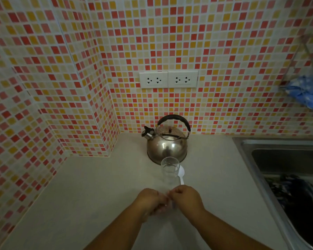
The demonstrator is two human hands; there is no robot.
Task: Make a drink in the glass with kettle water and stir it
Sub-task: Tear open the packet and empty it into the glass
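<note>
While both hands work close together near the front of the pale counter [79, 195], the glass [169, 169] stands a little way behind them, just in front of the kettle [167, 144]. The left hand [148, 202] and the right hand [186, 197] are curled, with their fingertips pressed together on something small and see-through between them. It looks like a thin clear wrapper or packet, but it is too blurry to be sure. A white plastic spoon [181, 175] lies just beside the glass on its right, with its bowl near the glass and its handle pointing toward the right hand. The glass looks clear and empty, though it is hard to tell. It is probably light and easy to knock over, and it would break if it fell, so it is best held around its middle with the whole hand. The kettle is shiny metal with a black handle arching over the top and a spout pointing left. It may be heavy if it is full of water, and its metal sides could be hot, so the black handle is the safe place to take hold. The spoon is light and a bit bendy, and should be held by its thin end. A metal sink [278, 159] sits off to the right.
</note>
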